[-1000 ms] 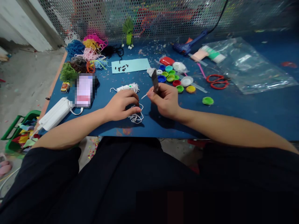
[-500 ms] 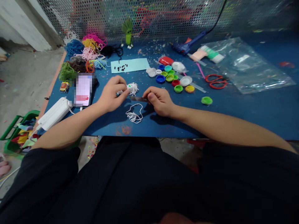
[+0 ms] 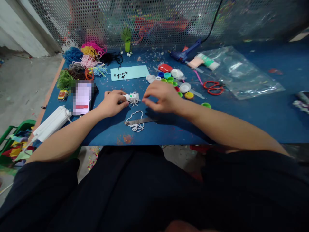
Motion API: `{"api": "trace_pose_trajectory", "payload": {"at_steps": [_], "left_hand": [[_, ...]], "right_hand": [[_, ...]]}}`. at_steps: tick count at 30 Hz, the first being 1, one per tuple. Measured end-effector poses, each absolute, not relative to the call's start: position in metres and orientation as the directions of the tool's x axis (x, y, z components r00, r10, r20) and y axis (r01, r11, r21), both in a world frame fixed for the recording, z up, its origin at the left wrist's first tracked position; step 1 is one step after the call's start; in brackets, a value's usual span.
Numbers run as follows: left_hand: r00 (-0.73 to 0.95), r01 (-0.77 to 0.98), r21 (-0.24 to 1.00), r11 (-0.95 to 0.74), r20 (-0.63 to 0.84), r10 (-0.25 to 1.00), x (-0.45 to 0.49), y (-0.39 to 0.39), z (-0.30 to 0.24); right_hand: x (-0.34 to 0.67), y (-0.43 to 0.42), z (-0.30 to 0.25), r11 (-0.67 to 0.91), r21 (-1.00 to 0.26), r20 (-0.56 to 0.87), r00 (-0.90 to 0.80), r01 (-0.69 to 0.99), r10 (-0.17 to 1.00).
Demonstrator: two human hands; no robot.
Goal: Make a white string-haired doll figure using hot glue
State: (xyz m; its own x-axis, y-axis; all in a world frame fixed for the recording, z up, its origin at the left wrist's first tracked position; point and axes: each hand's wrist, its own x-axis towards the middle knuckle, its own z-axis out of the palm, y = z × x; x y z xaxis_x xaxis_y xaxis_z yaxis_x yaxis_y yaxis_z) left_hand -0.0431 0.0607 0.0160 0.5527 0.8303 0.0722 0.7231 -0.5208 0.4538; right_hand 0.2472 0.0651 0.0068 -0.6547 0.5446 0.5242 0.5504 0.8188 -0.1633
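White yarn bundle (image 3: 133,98): soft, tasselled at one end, with a small green patch; lies left of the table's middle, nearer the near edge than the far one.
Long axis: runs roughly along the near edge, tassel toward the table's right edge, the other end hidden under fingers.
Left hand (image 3: 113,103): the nearer one — in contact, thumb and fingers pinching the bundle's left end.
Right hand (image 3: 166,96): just beyond the tassel, on the side toward the right edge, a narrow gap between; fingers curled, thumb and index tips close together — whether they pinch a strand, I cannot tell.
Flat grey metal strip (image 3: 147,120): out of both hands, between bundle and near edge, almost parallel to that edge.
Loose coil of thin white yarn (image 3: 138,128): partly under the strip.
Pale blue rectangular card (image 3: 137,72): beyond the bundle, toward the far edge, bearing small dark bits.
Red-handled scissors (image 3: 213,88): well apart, toward the right edge.
Blue table (image 3: 183,137): carries all of these.
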Motion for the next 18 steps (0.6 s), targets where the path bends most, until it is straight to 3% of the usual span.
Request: {"api": "trace_pose_trajectory", "payload": {"at_steps": [2, 4, 7, 8, 11, 14, 18], "left_hand": [[0.567, 0.695, 0.482, -0.534, 0.09, 0.819, -0.045, 0.062, 0.014], [0.564, 0.641, 0.541, -0.545, 0.15, 0.812, -0.047, 0.066, 0.01], [0.538, 0.513, 0.666, -0.541, 0.241, 0.808, -0.049, 0.071, 0.003], [0.525, 0.479, 0.698, -0.533, 0.259, 0.811, -0.05, 0.072, 0.001], [0.494, 0.423, 0.75, -0.509, 0.28, 0.823, -0.052, 0.073, -0.002], [0.478, 0.388, 0.775, -0.5, 0.294, 0.827, -0.054, 0.072, -0.003], [0.487, 0.279, 0.811, -0.515, 0.343, 0.803, -0.055, 0.071, 0.0]], "right_hand": [[0.277, 0.112, 0.022, 0.696, -0.085, 0.546, -0.551, 0.713, 0.631], [0.312, 0.164, 0.037, 0.469, -0.009, 0.489, -0.406, 0.883, 0.773], [0.362, 0.224, 0.051, 0.155, 0.104, 0.216, -0.174, 0.982, 0.961], [0.375, 0.236, 0.052, 0.139, 0.164, 0.083, -0.154, 0.977, 0.985], [0.396, 0.254, 0.047, 0.084, 0.283, -0.05, -0.072, 0.955, 0.996], [0.397, 0.256, 0.043, 0.111, 0.394, -0.089, -0.083, 0.912, 0.993], [0.389, 0.26, 0.062, 0.17, 0.38, -0.148, -0.121, 0.909, 0.981]]}}
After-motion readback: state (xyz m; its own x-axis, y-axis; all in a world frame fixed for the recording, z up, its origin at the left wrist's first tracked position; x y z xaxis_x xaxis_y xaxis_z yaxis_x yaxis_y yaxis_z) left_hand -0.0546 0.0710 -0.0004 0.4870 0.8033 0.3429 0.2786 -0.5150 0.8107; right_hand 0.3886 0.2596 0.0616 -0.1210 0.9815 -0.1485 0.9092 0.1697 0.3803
